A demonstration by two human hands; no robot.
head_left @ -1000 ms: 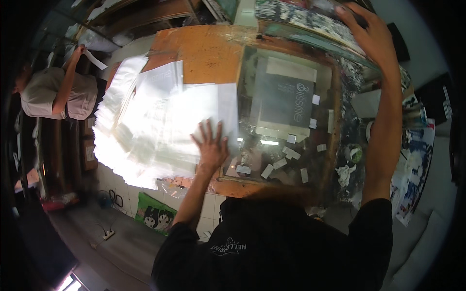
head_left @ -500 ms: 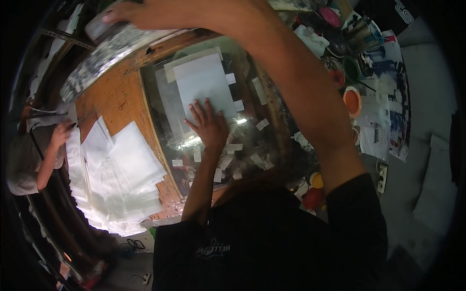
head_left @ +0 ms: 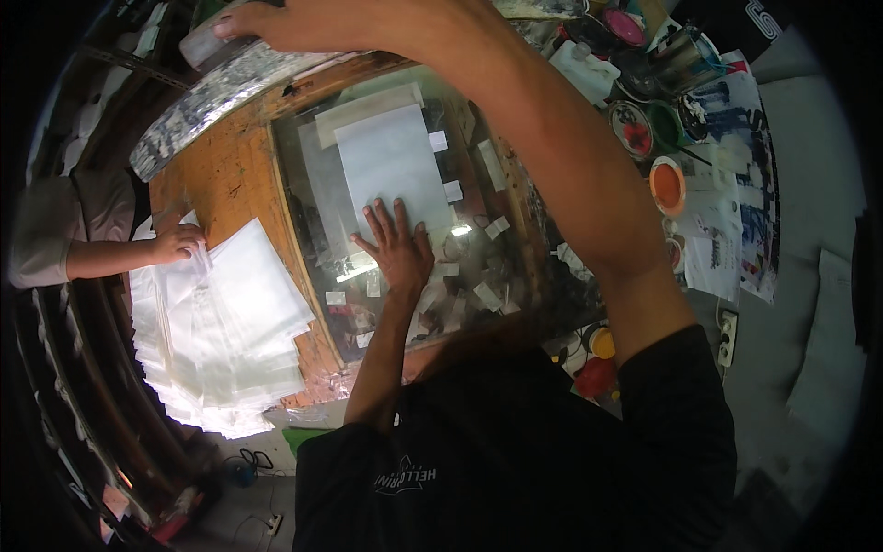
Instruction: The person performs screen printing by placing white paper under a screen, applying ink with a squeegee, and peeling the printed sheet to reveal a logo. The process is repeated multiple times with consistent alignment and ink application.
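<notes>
My left hand (head_left: 397,253) lies flat with fingers spread on the lower edge of a plain white sheet (head_left: 386,152). The sheet rests on a glass tabletop (head_left: 317,262) set in a wooden frame, beside small white tabs (head_left: 437,141). My right arm crosses over the table to the far left. There my right hand (head_left: 267,26) is closed on a greyish block-like piece (head_left: 207,44), its thumb on the near side and its other fingers mostly hidden. Just below that hand is a long raised edge with mottled silver-grey covering (head_left: 212,106).
At the left, a co-worker's hand (head_left: 179,244) touches a fanned pile of white translucent sheets (head_left: 230,322). Open paint pots, including an orange one (head_left: 668,187), and a paint-smeared sheet (head_left: 740,184) crowd the right. Dark racks (head_left: 83,368) stand along the left.
The co-worker's hand has come down onto the pile of sheets. My left hand stays flat on the white sheet. My right hand keeps its hold at the far left; the view has shifted slightly.
</notes>
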